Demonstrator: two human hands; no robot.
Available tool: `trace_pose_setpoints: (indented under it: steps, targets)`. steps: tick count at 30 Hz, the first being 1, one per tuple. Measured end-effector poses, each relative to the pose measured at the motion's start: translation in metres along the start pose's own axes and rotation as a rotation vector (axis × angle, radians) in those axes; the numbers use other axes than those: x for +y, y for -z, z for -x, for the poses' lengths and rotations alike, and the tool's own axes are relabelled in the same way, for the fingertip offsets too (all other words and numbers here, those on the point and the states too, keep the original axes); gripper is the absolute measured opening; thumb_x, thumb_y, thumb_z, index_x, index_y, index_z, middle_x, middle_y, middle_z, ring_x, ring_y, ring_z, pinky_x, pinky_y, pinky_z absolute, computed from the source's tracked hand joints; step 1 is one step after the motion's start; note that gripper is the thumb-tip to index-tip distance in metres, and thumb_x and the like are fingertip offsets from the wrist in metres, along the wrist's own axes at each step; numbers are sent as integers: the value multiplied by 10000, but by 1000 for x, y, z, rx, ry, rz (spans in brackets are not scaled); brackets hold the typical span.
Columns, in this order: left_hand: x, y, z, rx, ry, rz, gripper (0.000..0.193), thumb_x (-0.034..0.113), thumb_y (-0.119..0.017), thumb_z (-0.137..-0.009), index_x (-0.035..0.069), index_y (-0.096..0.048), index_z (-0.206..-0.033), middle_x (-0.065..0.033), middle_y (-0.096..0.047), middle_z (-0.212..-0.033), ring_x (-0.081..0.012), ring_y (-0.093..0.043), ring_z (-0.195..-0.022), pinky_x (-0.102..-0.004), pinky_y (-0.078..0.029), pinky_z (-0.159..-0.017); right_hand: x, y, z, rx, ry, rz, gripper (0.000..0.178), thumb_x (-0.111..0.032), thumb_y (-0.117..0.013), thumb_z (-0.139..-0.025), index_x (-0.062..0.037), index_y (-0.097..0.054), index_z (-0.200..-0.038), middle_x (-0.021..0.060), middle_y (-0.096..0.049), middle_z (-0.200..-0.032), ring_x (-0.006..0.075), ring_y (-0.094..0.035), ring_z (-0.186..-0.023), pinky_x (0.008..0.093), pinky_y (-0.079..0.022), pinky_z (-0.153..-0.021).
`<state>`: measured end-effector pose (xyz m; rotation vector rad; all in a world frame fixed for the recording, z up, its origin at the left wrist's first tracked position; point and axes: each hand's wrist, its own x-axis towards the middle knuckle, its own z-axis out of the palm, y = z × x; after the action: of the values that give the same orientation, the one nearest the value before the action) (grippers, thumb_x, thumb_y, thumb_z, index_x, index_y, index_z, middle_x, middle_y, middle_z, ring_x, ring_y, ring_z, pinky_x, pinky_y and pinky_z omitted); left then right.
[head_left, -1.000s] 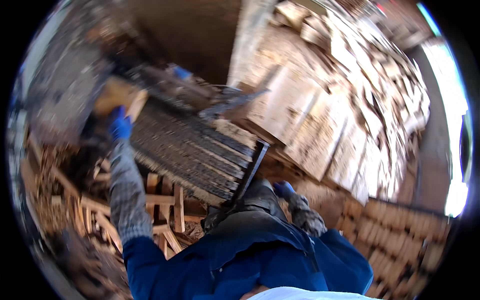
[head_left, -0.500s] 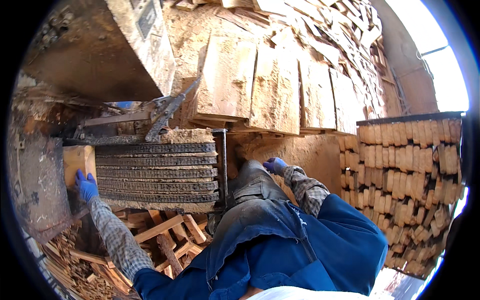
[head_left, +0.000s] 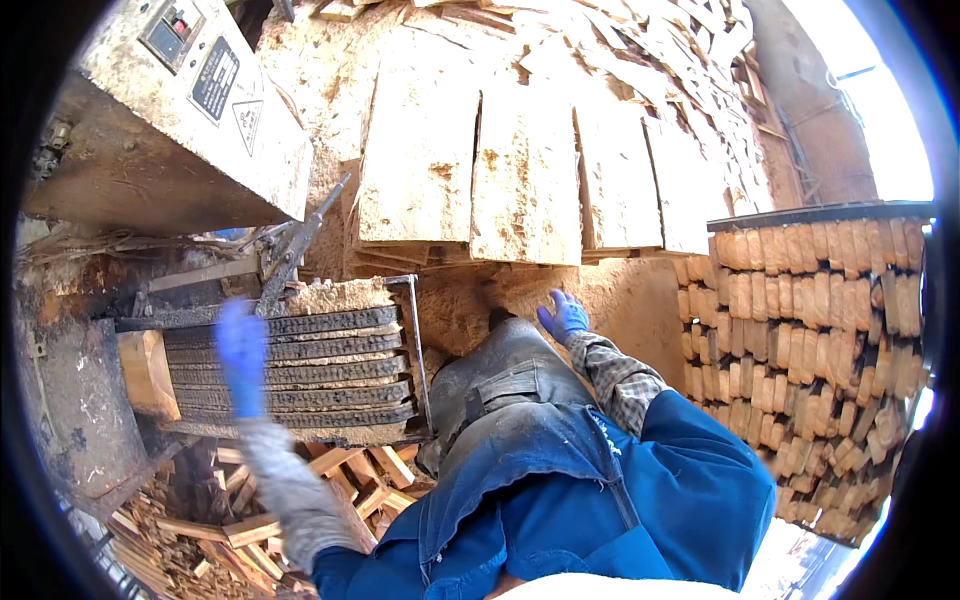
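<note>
My left hand (head_left: 241, 350), in a blue-violet glove, is smeared by motion above the machine's feed bed; its fingers do not show clearly. Beneath it run several dark ridged chain tracks (head_left: 300, 367), with sawdust between them. A squared wood block (head_left: 148, 375) sits at the left end of these tracks, against the machine, apart from my hand. My right hand (head_left: 565, 316), gloved alike, hangs in the air right of my knee, fingers spread and nothing in them.
A machine housing (head_left: 200, 110) stands upper left, and a metal lever (head_left: 305, 235) slants beside the bed. Thick sawdusted timbers (head_left: 525, 180) lie ahead. Stacked wood pieces (head_left: 810, 330) rise at right. Offcuts (head_left: 250, 530) heap at lower left, and a thin metal bar (head_left: 418, 350) edges the bed.
My left hand has left the wood block and moved right, over the tracks. My right hand has risen slightly to the right and its fingers have spread. The view has shifted.
</note>
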<state>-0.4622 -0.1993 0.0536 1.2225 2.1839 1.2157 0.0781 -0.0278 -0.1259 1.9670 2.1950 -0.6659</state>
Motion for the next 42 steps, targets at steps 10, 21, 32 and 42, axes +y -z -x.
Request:
trace_pose_setpoints:
  steps: [10, 21, 32, 42]
  targets:
    - [32, -398, 97, -394, 787, 811, 769, 323, -695, -920, 27, -279, -1496, -235, -440, -1426, -271, -508, -1254, -377, -421, -1047, -54, 7, -215, 20, 889, 203, 777, -563, -634, -840, -279, -339, -1500, 94, -271, -1582, 324, -251, -1455, 534, -235, -1168]
    - [-8, -552, 56, 207, 1113, 1358, 800, 631, -458, -950, 77, -309, -1507, -108, -379, -1522, -292, -402, -1366, -470, -324, -1141, -61, 130, -595, 149, 237, 303, 804, -770, -321, -889, -120, -619, -1258, 189, -683, -1138, 365, -635, -1093, 467, -414, -1016]
    - [79, -502, 33, 496, 1061, 1148, 643, 350, -478, -1033, -47, -267, -1492, -162, -314, -1552, -201, -321, -1431, -369, -294, -1177, -6, 111, -611, -83, 630, 14, 687, -574, -316, -1006, -4, -681, -1124, 298, -680, -971, 411, -676, -907, 467, -526, -795]
    - [179, -180, 128, 285, 624, 347, 550, 417, -283, -1058, 33, -380, -1440, -188, -401, -1441, -239, -428, -1272, -365, -354, -1093, -3, 84, -347, -1026, 194, -421, 529, -531, -463, -1004, -88, -678, -812, -43, -544, -670, 89, -486, -581, 269, -387, -506]
